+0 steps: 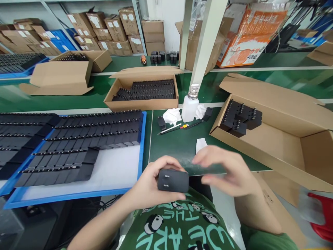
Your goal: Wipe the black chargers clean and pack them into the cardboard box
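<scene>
Left hand (149,185) grips black plug adapter (173,180), prong slots facing the camera. Right hand (229,173), blurred, fingers loosely spread, holds nothing, just right of adapter. Blue tray (78,199) of adapters lies left of grip.

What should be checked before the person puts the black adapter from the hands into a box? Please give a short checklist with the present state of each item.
1. Hold on the black adapter: the left hand grips it at its left side. Ok.
2. Right hand free: it is blurred beside the adapter, and no tool shows in it. Cannot tell.
3. Room in the open carton on the right: only a small stack of black adapters at the far end, bare floor elsewhere. Ok.
4. Path over the green mat: the bottle, wipes and pens lie farther back. Ok.
5. Adapter surface clean: too small to judge. Cannot tell.
</scene>
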A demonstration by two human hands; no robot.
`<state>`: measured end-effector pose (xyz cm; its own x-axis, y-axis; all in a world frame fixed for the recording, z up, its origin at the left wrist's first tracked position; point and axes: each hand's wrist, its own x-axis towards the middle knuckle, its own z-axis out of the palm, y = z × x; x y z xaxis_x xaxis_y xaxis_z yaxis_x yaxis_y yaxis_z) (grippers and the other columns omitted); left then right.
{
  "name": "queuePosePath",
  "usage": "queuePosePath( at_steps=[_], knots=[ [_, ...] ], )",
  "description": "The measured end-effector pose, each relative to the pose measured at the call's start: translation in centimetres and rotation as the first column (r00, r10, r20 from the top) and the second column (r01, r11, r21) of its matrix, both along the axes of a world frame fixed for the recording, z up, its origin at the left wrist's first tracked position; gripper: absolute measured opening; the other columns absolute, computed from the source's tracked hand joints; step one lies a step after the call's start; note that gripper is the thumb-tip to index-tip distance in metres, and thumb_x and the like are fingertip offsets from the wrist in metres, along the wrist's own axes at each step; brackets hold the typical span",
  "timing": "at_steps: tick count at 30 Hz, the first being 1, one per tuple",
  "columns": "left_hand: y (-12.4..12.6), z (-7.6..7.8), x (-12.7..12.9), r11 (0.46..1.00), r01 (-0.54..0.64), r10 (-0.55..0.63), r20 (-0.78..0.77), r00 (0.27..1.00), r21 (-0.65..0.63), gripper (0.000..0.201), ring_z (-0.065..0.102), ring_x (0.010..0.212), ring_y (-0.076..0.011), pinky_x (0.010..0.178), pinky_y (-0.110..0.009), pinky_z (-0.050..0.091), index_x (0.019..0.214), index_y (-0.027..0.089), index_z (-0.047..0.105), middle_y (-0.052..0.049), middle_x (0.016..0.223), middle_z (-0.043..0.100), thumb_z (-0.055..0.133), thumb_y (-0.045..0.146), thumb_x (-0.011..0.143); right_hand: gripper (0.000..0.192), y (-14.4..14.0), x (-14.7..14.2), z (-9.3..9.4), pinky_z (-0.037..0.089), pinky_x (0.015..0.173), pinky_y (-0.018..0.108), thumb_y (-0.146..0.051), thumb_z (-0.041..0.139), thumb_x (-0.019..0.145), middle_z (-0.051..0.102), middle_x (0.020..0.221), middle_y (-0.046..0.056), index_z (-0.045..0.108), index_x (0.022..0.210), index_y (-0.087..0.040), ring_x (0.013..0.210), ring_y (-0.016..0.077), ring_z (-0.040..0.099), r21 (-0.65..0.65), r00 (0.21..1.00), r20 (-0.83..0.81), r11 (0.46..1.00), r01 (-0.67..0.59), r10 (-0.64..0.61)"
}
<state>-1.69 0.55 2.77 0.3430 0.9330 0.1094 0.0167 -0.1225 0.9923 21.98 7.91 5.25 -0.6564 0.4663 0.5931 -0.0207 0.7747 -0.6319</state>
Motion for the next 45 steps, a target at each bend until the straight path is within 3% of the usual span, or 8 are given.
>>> queuePosePath(
  at_steps=[5,11,21,28,31,33,36,45],
  knots=[
    [-1.1,-3.6,-0.1,0.97,-0.137,0.191,0.277,0.942,-0.202,0.061,0.068,0.058,-0.0161,0.052,-0.023,0.054,0.087,0.016,0.059,-0.01,0.09,0.075,0.094,0.051,0.051,0.016,4.7,-1.0,-5.4,0.057,0.069,0.029,-0.02,0.044,0.1,0.065,0.095,0.005,0.059,0.108,-0.019,0.077,0.0148,0.064,-0.025,0.779,0.198,0.792,0.611,-0.595],
    [-2.0,-4.0,-0.3,0.961,-0.237,0.269,0.266,0.926,-0.143,0.059,0.07,0.076,-0.0204,0.068,-0.029,0.059,0.086,0.018,0.066,-0.007,0.087,0.074,0.097,0.045,0.044,0.019,8.8,-7.3,-9.7,0.055,0.091,0.035,-0.008,0.056,0.091,0.067,0.111,0.01,0.068,0.103,-0.016,0.101,0.0203,0.065,0.112,0.703,0.573,0.891,0.441,-0.42],
    [-2.3,-3.6,-1.5,0.944,-0.327,0.325,0.302,0.896,-0.046,0.056,0.068,0.065,-0.0163,0.066,-0.03,0.061,0.088,0.021,0.066,-0.004,0.086,0.073,0.094,0.051,0.049,0.028,13.2,-3.8,-8.9,0.056,0.086,0.039,-0.035,0.062,0.095,0.063,0.113,0.008,0.062,0.113,-0.013,0.1,0.0197,0.063,0.329,0.257,0.799,0.753,0.57,-0.544],
    [-2.1,-3.1,-1.7,0.937,-0.344,0.314,0.291,0.904,0.059,0.054,0.07,0.075,-0.0171,0.069,-0.024,0.059,0.091,0.02,0.068,-0.006,0.087,0.074,0.095,0.045,0.051,0.011,9.8,-3.0,-5.9,0.053,0.081,0.037,-0.02,0.048,0.097,0.064,0.1,0.017,0.054,0.098,-0.012,0.096,0.0257,0.064,0.225,0.47,0.726,0.82,0.526,-0.502],
    [-2.0,-2.7,-1.7,0.93,-0.358,0.321,0.28,0.905,0.089,0.055,0.069,0.074,-0.0158,0.068,-0.022,0.058,0.092,0.019,0.069,-0.005,0.086,0.074,0.096,0.044,0.05,0.02,4.7,-3.3,-2.7,0.057,0.069,0.03,-0.025,0.047,0.1,0.069,0.1,0.008,0.041,0.119,-0.021,0.074,0.0168,0.068,-0.18,0.86,0.356,0.876,0.448,-0.366],
    [-1.9,-2.5,-1.5,0.931,-0.353,0.317,0.278,0.907,0.089,0.057,0.069,0.073,-0.0158,0.067,-0.022,0.058,0.092,0.019,0.069,-0.005,0.087,0.074,0.096,0.043,0.047,0.03,1.1,-4.0,-1.2,0.058,0.06,0.025,-0.021,0.054,0.098,0.071,0.098,0.004,0.043,0.126,-0.024,0.067,0.0133,0.068,-0.484,0.983,-0.069,0.867,0.117,-0.171],
    [-1.8,-2.1,-1.3,0.937,-0.33,0.295,0.252,0.922,0.112,0.06,0.07,0.074,-0.0162,0.068,-0.022,0.058,0.093,0.019,0.07,-0.004,0.086,0.074,0.097,0.043,0.044,0.023,-2.5,-5.5,-0.8,0.063,0.071,0.028,-0.013,0.056,0.096,0.073,0.099,0.006,0.058,0.118,-0.021,0.083,0.0168,0.072,-0.554,0.923,-0.384,0.807,-0.204,-0.03],
    [-1.9,-1.7,-0.7,0.941,-0.301,0.267,0.207,0.941,0.153,0.059,0.069,0.071,-0.0165,0.064,-0.023,0.056,0.092,0.019,0.069,-0.003,0.081,0.073,0.095,0.047,0.047,0.029,-4.0,-6.3,-1.6,0.065,0.08,0.036,-0.007,0.049,0.097,0.072,0.105,0.006,0.059,0.118,-0.025,0.093,0.0195,0.074,-0.616,0.881,-0.473,0.713,-0.334,0.004]
  ],
)
